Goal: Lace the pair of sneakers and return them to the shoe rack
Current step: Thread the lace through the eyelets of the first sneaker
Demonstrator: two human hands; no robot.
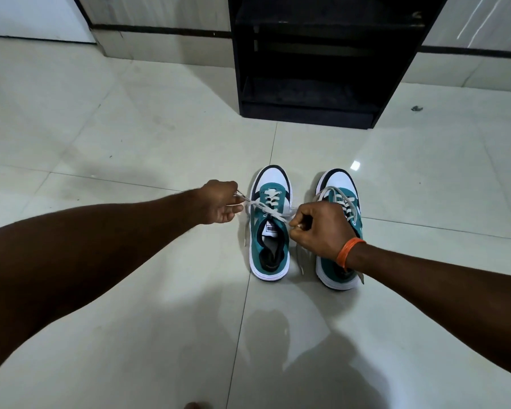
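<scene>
Two hands pull the lace ends of one sneaker

Two sneakers stand side by side on the pale tiled floor (130,143), toes pointing to 12 o'clock, toward the black shoe rack (316,63). The rack stands at 12 o'clock from the shoes, well apart from them, and its shelves look dark; I cannot tell what lies inside.

The left sneaker (269,249) is teal and white with a dark inside. Its pale lace (270,212) is threaded through the eyelets and crosses above the tongue. The left hand (220,203) is at 9 o'clock from this shoe, just beside it. Its fingers are curled closed and they pinch one end of the lace, which runs tight from the hand to the shoe. The right hand (322,228) is at 3 o'clock from the same shoe, between the two sneakers. It is closed as a fist, and the other end of the lace goes into it near the thumb. One loose piece of lace hangs down beside the shoe at each side.

The right sneaker (341,278) is partly hidden behind the right hand and wrist. Its lace (344,202) lies in loose loops over the tongue, and no hand touches it. An orange band (348,250) is around the right wrist.

At 6 o'clock, at the bottom edge of the view, a small piece of skin shows; I cannot tell what part it is.
</scene>
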